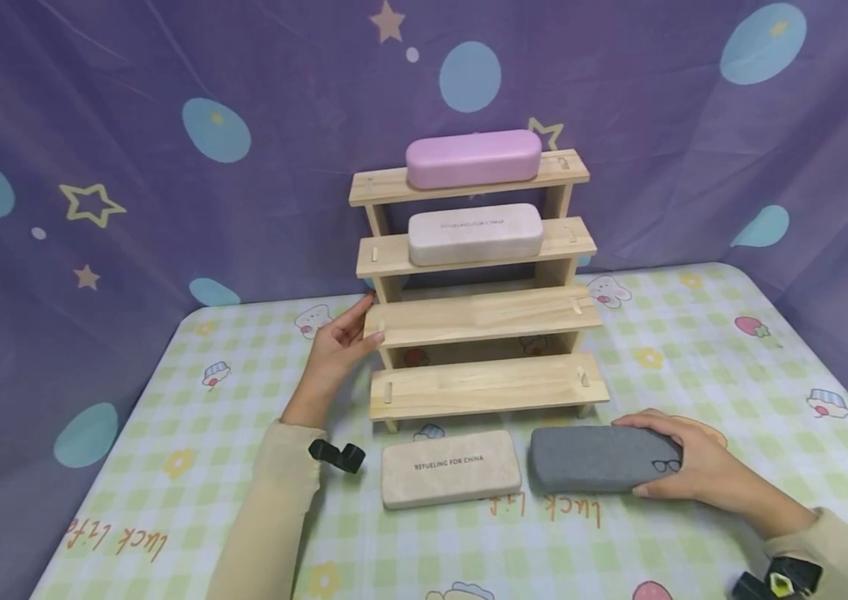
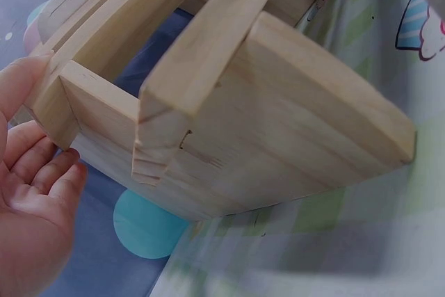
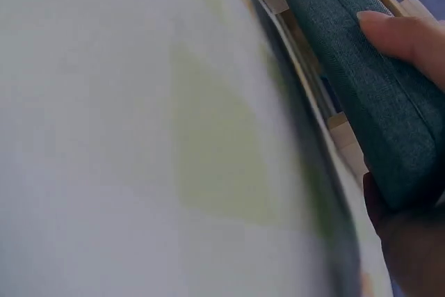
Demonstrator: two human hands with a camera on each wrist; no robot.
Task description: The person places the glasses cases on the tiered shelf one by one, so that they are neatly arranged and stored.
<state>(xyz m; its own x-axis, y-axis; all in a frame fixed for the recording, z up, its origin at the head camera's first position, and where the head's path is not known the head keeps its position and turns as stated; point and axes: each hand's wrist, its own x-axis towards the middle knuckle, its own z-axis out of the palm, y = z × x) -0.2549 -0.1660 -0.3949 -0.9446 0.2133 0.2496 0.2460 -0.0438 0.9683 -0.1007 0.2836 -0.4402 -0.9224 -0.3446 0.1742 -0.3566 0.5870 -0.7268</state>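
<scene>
Our left hand (image 1: 336, 348) pinches the wooden shelf (image 1: 480, 317), maybe to steady it; our right hand (image 1: 707, 467) grips the grey case (image 1: 589, 458).

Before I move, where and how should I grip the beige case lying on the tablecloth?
Likely best at its left end, from above and the left, spanning both long edges. The beige case lies flat, long and narrow, and no other case sits by that end; the grey case, held by the right hand, crowds its right end, and the wooden rack stands behind.
</scene>
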